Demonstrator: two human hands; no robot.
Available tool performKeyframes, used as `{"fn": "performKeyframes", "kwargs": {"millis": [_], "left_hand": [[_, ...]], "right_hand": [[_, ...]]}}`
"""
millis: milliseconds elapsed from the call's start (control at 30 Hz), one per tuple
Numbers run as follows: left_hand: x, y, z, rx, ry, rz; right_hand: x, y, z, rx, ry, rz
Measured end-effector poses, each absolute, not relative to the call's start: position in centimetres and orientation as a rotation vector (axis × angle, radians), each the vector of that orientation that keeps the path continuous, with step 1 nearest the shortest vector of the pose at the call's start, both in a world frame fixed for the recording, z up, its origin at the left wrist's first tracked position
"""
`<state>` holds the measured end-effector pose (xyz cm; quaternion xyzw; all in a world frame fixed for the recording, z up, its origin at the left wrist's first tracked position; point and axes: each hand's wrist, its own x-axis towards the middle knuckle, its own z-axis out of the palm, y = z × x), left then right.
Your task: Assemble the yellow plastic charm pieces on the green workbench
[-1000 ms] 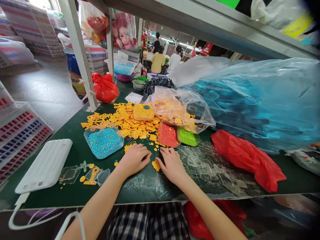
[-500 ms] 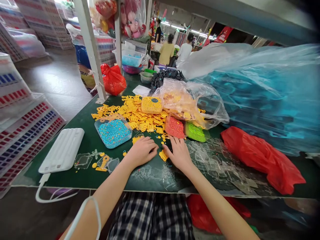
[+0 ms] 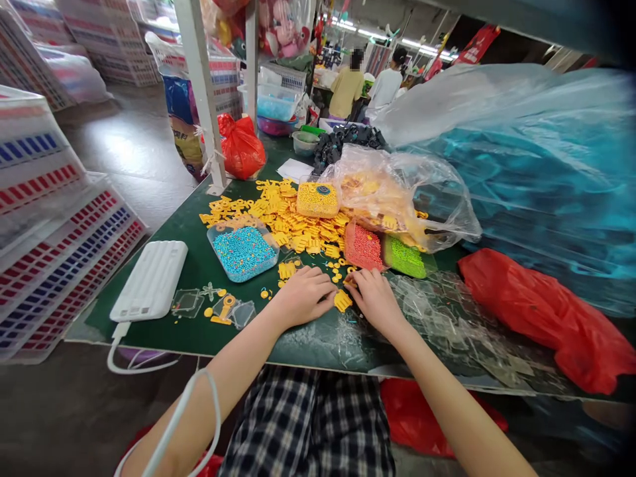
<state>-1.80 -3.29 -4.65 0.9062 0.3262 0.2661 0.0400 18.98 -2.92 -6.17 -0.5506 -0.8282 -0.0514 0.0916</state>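
My left hand (image 3: 307, 296) rests low over the table, fingers curled together. Its fingertips meet the edge of a flat yellow plastic piece (image 3: 342, 301); whether they pinch anything is hidden. On the other side of that piece, my right hand (image 3: 376, 299) has its thumb and forefinger closed on a small yellow plastic piece (image 3: 350, 281), partly covered by the fingers. Just beyond are tubs of red beads (image 3: 365, 246) and green beads (image 3: 405, 257). Blue beads fill a clear tub (image 3: 243, 253) at left. A yellow-bead tub (image 3: 318, 199) sits on a heap of yellow pieces (image 3: 278, 209).
A white power bank (image 3: 149, 281) with a cable lies at left. Clear plastic frames (image 3: 437, 311) and a red bag (image 3: 541, 311) are at right, below a big bag of blue items (image 3: 536, 172). A shelf post (image 3: 199, 86) stands at back left. Two people work far behind.
The view has shifted, so the scene sits further right. My left fingertips have come up to the flat yellow piece. My right fingers have drawn back from the red-bead tub and closed on a small yellow piece.
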Motion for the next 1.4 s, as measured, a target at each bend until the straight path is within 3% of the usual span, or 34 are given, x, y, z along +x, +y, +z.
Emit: {"fn": "performKeyframes", "kwargs": {"millis": [267, 700, 1067, 1400], "left_hand": [[-1.6, -3.2, -5.1, 2.743, 0.958, 0.892], [-1.5, -3.3, -5.1, 2.853, 0.931, 0.804], [-1.5, -3.7, -4.6, 2.557, 1.100, 0.909], [-1.3, -3.5, -4.7, 2.344, 1.138, 0.730]], "right_hand": [[20.7, -2.8, -5.0, -1.419, -2.608, 0.186], [22.2, -2.6, -4.8, -1.360, -2.726, 0.145], [19.8, -5.7, -2.6, -1.133, -2.674, -0.067], [17.7, -5.9, -3.6, -0.958, -2.618, -0.289]]}}
